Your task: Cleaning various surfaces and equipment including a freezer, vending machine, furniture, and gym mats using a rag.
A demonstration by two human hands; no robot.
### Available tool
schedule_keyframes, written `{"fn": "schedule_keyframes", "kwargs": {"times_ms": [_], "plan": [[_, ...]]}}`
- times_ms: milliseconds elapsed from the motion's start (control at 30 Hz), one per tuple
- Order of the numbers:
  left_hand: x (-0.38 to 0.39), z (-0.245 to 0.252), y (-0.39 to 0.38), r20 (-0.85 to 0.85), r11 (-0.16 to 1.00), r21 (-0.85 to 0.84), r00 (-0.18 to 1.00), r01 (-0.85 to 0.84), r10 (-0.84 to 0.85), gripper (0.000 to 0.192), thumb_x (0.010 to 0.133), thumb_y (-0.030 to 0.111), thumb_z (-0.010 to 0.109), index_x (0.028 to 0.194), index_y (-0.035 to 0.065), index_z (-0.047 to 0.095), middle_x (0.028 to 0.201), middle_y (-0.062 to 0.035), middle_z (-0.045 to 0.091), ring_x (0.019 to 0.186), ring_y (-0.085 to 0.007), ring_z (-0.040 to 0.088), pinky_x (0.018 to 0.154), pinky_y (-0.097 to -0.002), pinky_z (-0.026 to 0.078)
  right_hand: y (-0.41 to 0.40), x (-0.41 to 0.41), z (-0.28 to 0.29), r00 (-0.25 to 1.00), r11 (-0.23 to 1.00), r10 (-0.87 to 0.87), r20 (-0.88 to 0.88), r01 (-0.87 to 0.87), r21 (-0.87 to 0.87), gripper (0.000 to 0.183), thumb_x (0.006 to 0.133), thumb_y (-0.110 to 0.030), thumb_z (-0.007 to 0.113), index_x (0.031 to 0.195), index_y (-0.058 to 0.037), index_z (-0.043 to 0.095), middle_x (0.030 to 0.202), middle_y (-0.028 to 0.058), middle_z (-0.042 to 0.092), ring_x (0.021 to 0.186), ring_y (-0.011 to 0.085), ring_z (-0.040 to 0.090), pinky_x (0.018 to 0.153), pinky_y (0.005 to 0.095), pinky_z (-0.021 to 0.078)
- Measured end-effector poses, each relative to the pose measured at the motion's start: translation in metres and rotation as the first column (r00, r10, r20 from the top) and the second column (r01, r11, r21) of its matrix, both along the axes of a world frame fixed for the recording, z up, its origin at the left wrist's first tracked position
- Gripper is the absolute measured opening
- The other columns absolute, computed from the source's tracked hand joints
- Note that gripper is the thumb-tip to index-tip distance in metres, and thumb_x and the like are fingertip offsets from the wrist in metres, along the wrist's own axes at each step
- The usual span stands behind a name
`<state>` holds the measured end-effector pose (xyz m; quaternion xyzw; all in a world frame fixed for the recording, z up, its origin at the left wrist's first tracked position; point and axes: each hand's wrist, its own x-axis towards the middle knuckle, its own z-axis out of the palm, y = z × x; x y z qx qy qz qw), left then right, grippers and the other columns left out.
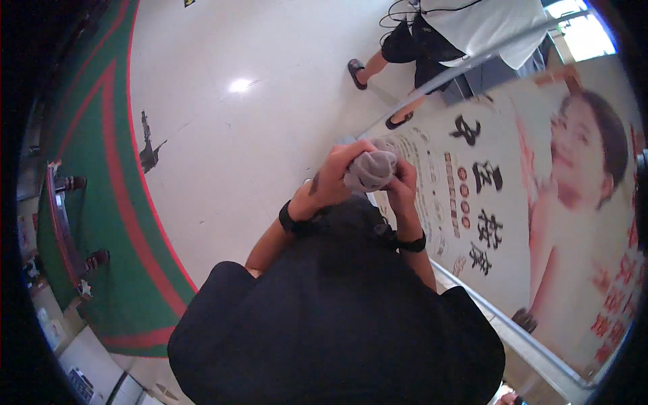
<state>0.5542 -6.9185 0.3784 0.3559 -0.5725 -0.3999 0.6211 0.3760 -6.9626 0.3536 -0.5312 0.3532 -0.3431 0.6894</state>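
Note:
A bundle of soft grey fabric (373, 169), rolled or folded into a ball, sits between my two hands in front of my chest. It may be a pair of socks, but the folds do not settle it. My left hand (331, 174) wraps its left side, thumb near the top. On the other side, my right hand (404, 183) grips the fabric with bent fingers. Both wrists wear dark bands, and my dark shirt (334, 314) fills the lower middle of the view. Fingers partly hide the underside of the bundle.
Close on my right stands a large printed poster board (501, 202) bearing writing, in a metal tube frame (511, 304). Beyond it is another person (430, 45) in shorts and slippers. A green mat with red stripes (136, 283) lies left on the pale floor (243, 152).

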Motion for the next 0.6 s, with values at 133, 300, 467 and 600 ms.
{"fn": "schedule_keyframes", "kwargs": {"times_ms": [133,300,467,600], "plan": [[0.059,-0.023,-0.045,0.099,0.953,0.214,0.975,-0.216,0.199,0.011,0.095,0.013,0.052,0.094,0.0029,0.056,0.079,-0.0023,0.063,0.074,-0.0093,0.057,0.066,-0.0261,0.047,-0.079,0.074,-0.005,0.953,0.995,0.095,0.289,-0.088,-0.038,0.006,0.077,-0.008,0.048,0.082,-0.0055,0.049,0.092,0.0051,0.054,0.079,0.0116,0.047,0.071,0.0228,0.0383],[0.131,-0.047,-0.112,-0.067,0.853,0.308,0.885,-0.421,0.461,0.004,0.087,-0.001,0.054,0.089,0.0018,0.053,0.073,-0.0018,0.054,0.074,-0.0069,0.046,0.064,-0.0271,0.043,-0.166,0.166,0.012,0.753,0.897,0.425,0.502,-0.426,-0.122,0.014,0.075,-0.010,0.055,0.087,-0.0037,0.051,0.100,0.0106,0.053,0.093,0.0184,0.048,0.085,0.0276,0.0385],[0.201,-0.018,-0.150,-0.020,0.748,0.291,0.778,-0.597,0.629,0.004,0.090,0.000,0.050,0.091,0.0021,0.054,0.083,0.0013,0.054,0.081,-0.0053,0.047,0.072,-0.0229,0.041,-0.247,0.251,0.047,0.578,0.606,0.794,0.189,-0.724,-0.330,0.023,0.071,0.005,0.054,0.093,-0.0030,0.054,0.100,0.0054,0.056,0.093,0.0160,0.052,0.083,0.0277,0.0424],[0.239,0.008,-0.159,-0.091,0.695,0.259,0.699,-0.671,0.709,0.009,0.090,0.003,0.051,0.097,0.0047,0.056,0.085,0.0013,0.059,0.080,-0.0047,0.051,0.071,-0.0243,0.045,-0.271,0.320,0.046,0.477,0.475,0.879,0.025,-0.867,-0.150,0.032,0.075,0.008,0.055,0.106,-0.0001,0.058,0.099,0.0036,0.059,0.093,0.0123,0.055,0.081,0.0265,0.0466]]}}
